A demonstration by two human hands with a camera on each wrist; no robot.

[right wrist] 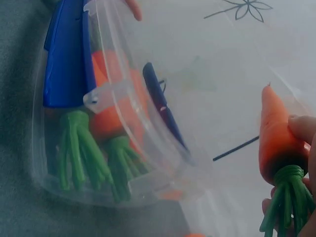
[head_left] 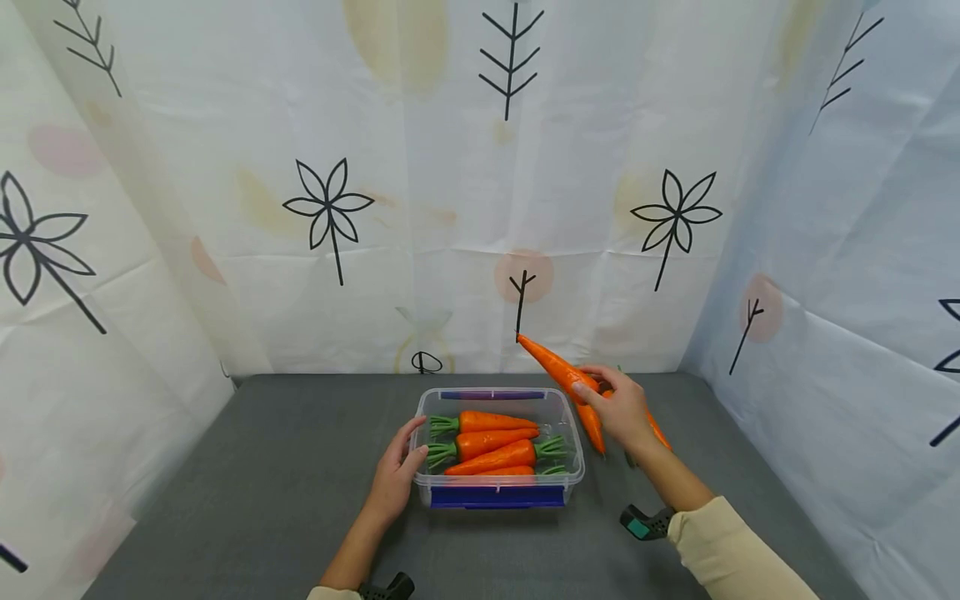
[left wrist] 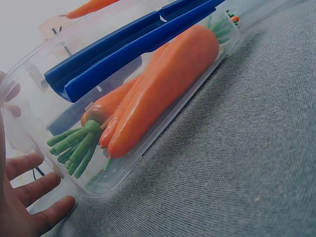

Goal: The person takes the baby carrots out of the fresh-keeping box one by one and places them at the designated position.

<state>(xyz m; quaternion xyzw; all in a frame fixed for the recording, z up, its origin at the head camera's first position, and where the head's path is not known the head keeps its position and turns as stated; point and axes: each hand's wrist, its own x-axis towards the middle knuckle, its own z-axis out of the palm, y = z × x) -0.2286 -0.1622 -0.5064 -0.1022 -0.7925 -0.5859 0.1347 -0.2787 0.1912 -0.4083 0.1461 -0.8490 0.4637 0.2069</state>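
Observation:
My right hand (head_left: 618,408) holds an orange carrot (head_left: 551,358) up to the right of a clear plastic box, its thin tip pointing away to the upper left. In the right wrist view, that carrot (right wrist: 276,136) shows its green stalks beneath the thumb. My left hand (head_left: 397,467) rests against the left end of the box (head_left: 576,454), with fairly straight, spread fingers (left wrist: 42,190) on the outer wall. Several carrots (head_left: 498,457) with green stalks lie inside the box, pointing in opposite directions.
More carrots (head_left: 591,429) lie on the grey tabletop (head_left: 300,483) right of the box, partly hidden by my right hand and forearm. Blue latches (head_left: 497,497) line the long sides of the box. A patterned white cloth (head_left: 450,208) encloses the back and sides.

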